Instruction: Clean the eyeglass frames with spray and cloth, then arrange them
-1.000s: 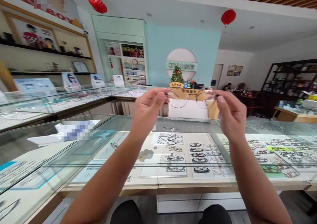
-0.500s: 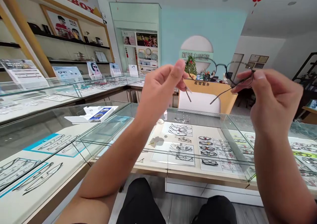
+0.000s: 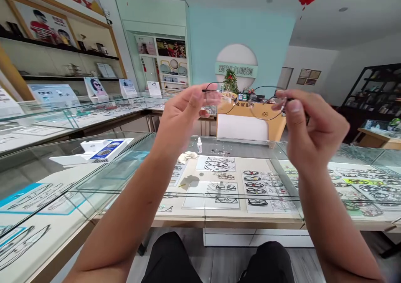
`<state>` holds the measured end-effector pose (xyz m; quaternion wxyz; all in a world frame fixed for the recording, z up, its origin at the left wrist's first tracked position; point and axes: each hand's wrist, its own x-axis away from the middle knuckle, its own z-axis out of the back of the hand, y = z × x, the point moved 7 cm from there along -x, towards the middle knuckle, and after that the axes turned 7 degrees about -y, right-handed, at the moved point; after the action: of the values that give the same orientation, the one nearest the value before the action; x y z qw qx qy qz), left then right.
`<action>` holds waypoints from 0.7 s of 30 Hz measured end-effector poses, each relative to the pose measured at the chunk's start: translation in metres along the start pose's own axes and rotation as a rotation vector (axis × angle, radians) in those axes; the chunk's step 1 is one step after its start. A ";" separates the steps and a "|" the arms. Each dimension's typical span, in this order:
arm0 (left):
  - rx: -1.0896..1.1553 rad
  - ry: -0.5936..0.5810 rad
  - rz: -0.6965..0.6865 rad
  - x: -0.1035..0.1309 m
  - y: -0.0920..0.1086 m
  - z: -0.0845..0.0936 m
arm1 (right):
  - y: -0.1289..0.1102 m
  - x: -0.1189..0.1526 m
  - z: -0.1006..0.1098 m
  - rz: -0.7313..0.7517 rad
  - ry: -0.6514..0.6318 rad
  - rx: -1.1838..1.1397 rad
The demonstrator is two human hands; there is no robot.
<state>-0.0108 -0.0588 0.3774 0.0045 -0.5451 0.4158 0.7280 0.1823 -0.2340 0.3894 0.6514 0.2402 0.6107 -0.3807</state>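
Note:
A pair of thin dark-rimmed eyeglasses (image 3: 265, 87) is held up in front of me between both hands, above the glass display counter (image 3: 175, 222). My left hand (image 3: 180, 118) is closed on the left end of the frame, with thumb and fingers pinched together. At the opposite end, my right hand (image 3: 313, 126) pinches the frame near the hinge. The lenses look clear, with the desk behind showing through. Fingers partly cover the temples, so how far they are folded is hard to see.
Beyond the counter glass stand a small white bottle (image 3: 199, 145) and a crumpled cloth (image 3: 188, 157). An open white and blue box (image 3: 100, 151) lies on the left counter top. Rows of eyeglasses (image 3: 257, 191) fill the cases. A wooden cashier desk (image 3: 275, 120) stands farther back.
The glasses have turned in my hands: the temples that hung down toward me no longer show that way. Both hands have shifted left and slightly down in view, and the camera has swung right.

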 end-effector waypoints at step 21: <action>0.002 0.186 0.355 0.036 -0.154 0.012 | 0.147 0.079 -0.080 -0.382 -0.055 -0.238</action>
<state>0.0360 0.0332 0.2566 -0.1616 -0.5280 0.5046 0.6636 0.2469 -0.1003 0.2782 0.6076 0.0312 0.6679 -0.4287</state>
